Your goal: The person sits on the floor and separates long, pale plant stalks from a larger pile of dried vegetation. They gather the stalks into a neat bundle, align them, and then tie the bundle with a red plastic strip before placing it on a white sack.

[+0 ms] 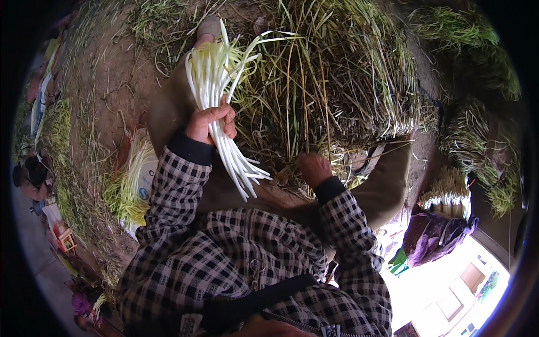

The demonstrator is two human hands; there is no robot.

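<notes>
My left hand (214,120) is closed around a bundle of long white stalks with pale yellow leaves (214,80). The leafy ends point away from me and the white ends hang towards my lap. My right hand (315,168) is curled at the near edge of a large heap of green and dry yellowish stalks (311,84). A few long straw-coloured stalks run up from its fingers over the heap; the fingertips are hidden, so I cannot tell whether it grips them.
More pale stalks (137,168) lie on a white printed bag at the left. Tied bundles with white ends (448,204) stand at the right beside a purple cloth (433,240). Loose greens (454,29) litter the earth floor. Other people (33,177) are at the far left.
</notes>
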